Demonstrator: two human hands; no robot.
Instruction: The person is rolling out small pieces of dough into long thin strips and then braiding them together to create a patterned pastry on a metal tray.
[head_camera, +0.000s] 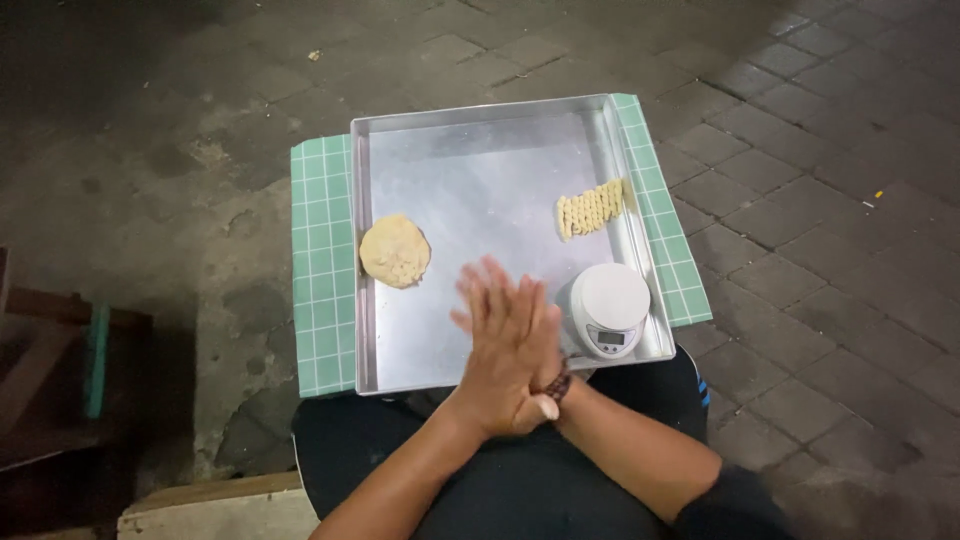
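- our left hand (497, 345) and right hand (535, 335) press flat, palm to palm, fingers straight, gripping nothing we can see.
- they hover over the near edge of the tray (480, 180), just beside the white scale (606, 308).
- a dough disc (395, 250) lies at the tray's left wall; a row of twisted strips (592, 208) lies at its right.
- a green gridded mat (322, 260) lies under the tray.

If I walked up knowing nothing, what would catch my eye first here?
Two hands pressed palm to palm, left hand over right hand, above the near edge of a shiny metal tray. On it: a round dough disc at left, a row of twisted dough strips at right, a white scale nearest.
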